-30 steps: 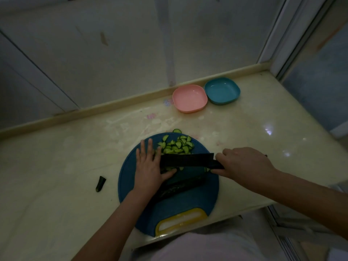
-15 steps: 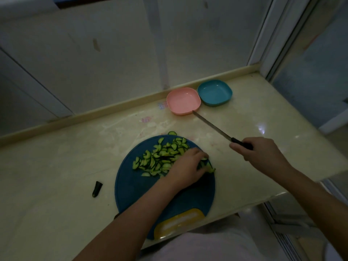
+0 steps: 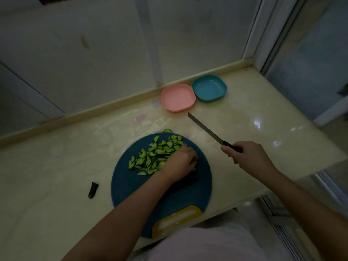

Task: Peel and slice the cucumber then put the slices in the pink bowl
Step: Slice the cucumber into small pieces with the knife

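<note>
The cucumber slices [image 3: 156,154] are being kept in a loose heap on the far half of the round blue cutting board [image 3: 131,187], and the heap is being covered at its right edge by the left hand [image 3: 179,162], which is cupped palm-down with the fingers curled; whether any pieces are being gripped underneath cannot be told. It is judged that the slices are being gathered for the transfer. The knife [image 3: 211,132] is being held by its black handle in the closed right hand [image 3: 244,157], off the board to its right, with the blade pointing away toward the pink bowl [image 3: 178,97]. The blade is probably being kept aside so that the gathering hand is not put at risk. The pink bowl is lying empty well beyond the board, touching or just beside a blue bowl [image 3: 209,88]. One slice [image 3: 167,131] is resting just past the board's far rim, and a dark cucumber end [image 3: 93,190] is lying left of the board. The pale, glossy stone counter [image 3: 56,166] is being bounded by a raised ledge and white panels beyond the board, in dim light.
</note>
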`<state>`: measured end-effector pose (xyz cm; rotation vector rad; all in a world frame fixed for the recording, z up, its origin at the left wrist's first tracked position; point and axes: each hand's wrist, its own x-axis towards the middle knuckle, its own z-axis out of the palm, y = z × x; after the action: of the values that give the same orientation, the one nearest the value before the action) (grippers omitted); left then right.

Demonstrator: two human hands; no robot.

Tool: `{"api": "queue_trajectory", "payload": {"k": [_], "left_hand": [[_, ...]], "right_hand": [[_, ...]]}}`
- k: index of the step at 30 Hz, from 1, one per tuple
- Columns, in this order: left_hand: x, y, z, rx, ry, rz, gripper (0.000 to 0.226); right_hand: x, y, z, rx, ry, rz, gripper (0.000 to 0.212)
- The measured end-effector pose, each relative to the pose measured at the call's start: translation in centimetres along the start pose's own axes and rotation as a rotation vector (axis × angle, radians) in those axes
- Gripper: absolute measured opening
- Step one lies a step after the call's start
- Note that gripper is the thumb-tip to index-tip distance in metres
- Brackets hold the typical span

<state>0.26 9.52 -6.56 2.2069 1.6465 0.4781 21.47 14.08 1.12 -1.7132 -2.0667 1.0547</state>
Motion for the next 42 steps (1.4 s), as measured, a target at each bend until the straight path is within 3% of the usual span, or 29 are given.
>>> {"api": "queue_trajectory", "payload": {"k": [5,13,18,20,23,30,36,42], "left_hand": [[0.0,-1.9,-1.6,0.204,0.105,-0.099,0.005],[-2.1,-1.4,-1.3,0.142,0.241,-0.062,0.009],[-2.1,-0.3,-0.1,0.068,0.095,-0.06,0.024],[-1.8,0.1,0.0,0.053,0.08,-0.099,0.019],[-1.7,-0.1,-0.2,0.076,0.169,-0.134,0.006],[-3.8,0.1,-0.7,0.087,0.31,-0.137,0.011],[-6.8,1.3,0.6,0.073,0.14,-0.104,0.028],[-5.9,2.7,1.2,0.04,0.114,-0.162,0.031]], "right_hand": [[-0.1,-0.3,0.8,-0.012,-0.03,-0.001,0.043],[-1.5,1.6,3.1,-0.01,-0.095,-0.002,0.044],[-2.2,2.4,3.7,0.02,-0.087,0.005,0.046],[-2.3,2.5,3.8,0.029,-0.084,0.011,0.048],[-2.5,2.7,3.9,0.046,-0.074,0.017,0.049],[-3.3,2.8,4.4,0.064,-0.104,0.035,0.048],[-4.4,2.9,6.0,0.112,-0.128,0.051,0.05],[-4.8,3.0,7.0,0.097,-0.113,0.068,0.048]]}}
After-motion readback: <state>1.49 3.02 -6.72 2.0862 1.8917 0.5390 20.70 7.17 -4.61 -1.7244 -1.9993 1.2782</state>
